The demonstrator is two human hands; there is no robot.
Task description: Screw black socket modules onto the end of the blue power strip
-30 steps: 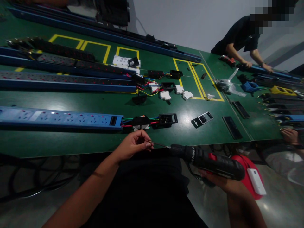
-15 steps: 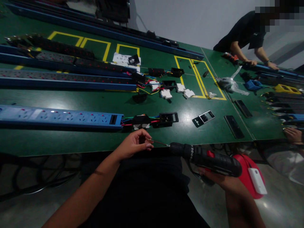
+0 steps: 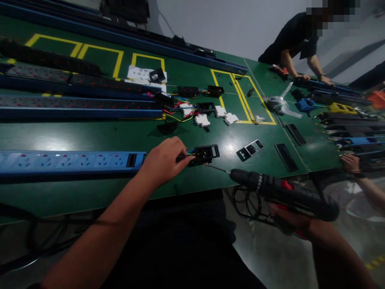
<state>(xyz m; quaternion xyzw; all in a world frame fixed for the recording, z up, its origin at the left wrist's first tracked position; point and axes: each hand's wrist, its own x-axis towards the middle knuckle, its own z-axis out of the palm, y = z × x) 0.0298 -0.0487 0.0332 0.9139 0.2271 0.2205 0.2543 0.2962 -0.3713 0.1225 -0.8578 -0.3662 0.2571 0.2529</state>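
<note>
My right hand (image 3: 290, 218) is wrapped round the grip of a black cordless drill (image 3: 270, 188). Its long thin bit points left, with a small coppery piece, perhaps a screw, at the tip (image 3: 206, 164), just below an open black housing (image 3: 207, 152). Over the wires left of that housing, my left hand (image 3: 167, 158) is closed, thumb pointing right; it covers the black wired block, and what its fingers grip is hidden. A blue power strip (image 3: 75, 160) with a row of sockets lies left of this hand, its end wired towards the housing.
Behind lie more power strips (image 3: 90, 105) with loose wires and white modules (image 3: 202, 120). A panel plate (image 3: 250, 150), two dark phone-like slabs (image 3: 285, 157) and a plastic bag (image 3: 278, 104) lie to the right. A co-worker (image 3: 293, 44) leans over the far right of the green table (image 3: 168, 192).
My left hand has left the bit's tip and moved up over the wired block. The drill has shifted right, and a small piece stays on its bit tip. The view has turned slightly.
</note>
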